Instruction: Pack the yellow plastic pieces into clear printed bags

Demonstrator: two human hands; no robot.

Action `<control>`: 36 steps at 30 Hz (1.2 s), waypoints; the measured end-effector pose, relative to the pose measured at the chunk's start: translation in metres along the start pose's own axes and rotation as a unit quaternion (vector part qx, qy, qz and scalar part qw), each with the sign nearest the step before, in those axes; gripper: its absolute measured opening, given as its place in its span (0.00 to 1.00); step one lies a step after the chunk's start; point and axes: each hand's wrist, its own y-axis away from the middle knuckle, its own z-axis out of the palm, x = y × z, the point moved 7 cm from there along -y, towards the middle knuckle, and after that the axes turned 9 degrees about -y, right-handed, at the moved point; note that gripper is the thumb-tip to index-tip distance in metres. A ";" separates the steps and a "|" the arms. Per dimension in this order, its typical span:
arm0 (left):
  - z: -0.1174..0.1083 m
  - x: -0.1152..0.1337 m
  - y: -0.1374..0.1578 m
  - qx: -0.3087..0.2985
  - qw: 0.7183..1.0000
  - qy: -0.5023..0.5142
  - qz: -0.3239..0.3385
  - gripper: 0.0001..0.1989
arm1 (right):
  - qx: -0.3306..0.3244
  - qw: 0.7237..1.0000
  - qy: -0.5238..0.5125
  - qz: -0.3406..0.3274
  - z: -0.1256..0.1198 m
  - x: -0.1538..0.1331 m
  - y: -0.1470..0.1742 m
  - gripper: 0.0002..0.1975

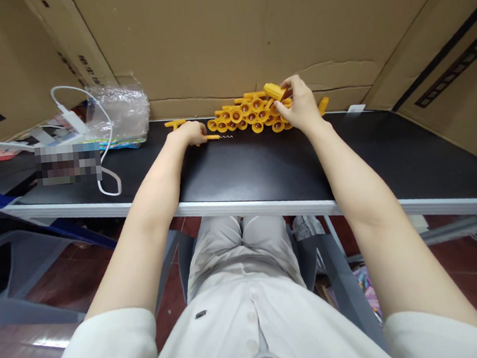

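Note:
At the back of the black table, my left hand (pixel 193 132) is closed over a yellow corkscrew (pixel 213 138), whose metal spiral points right, low over the tabletop. A yellow T-shaped handle (pixel 174 123) shows just left of that hand; whether it belongs to the same corkscrew is hidden. My right hand (pixel 299 104) pinches a yellow tapered corkscrew sleeve (pixel 275 91), held over the right part of a stack. That stack of yellow corkscrew pieces (pixel 236 115) has several round, hollow ends facing me, with T-shaped handles behind. The right fingertips hide part of it.
Cardboard walls (pixel 218 41) close in the back and sides. To the left are clear plastic packaging (pixel 122 111), a white cable (pixel 111 120) and a blurred-out item (pixel 68 164). A metal edge (pixel 257 206) runs along the table's front. A small white piece (pixel 356 108) lies at the back right.

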 end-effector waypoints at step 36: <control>-0.025 0.042 0.016 0.145 0.965 0.178 0.124 0.13 | -0.139 0.953 -0.210 0.169 0.042 -0.030 0.016 0.23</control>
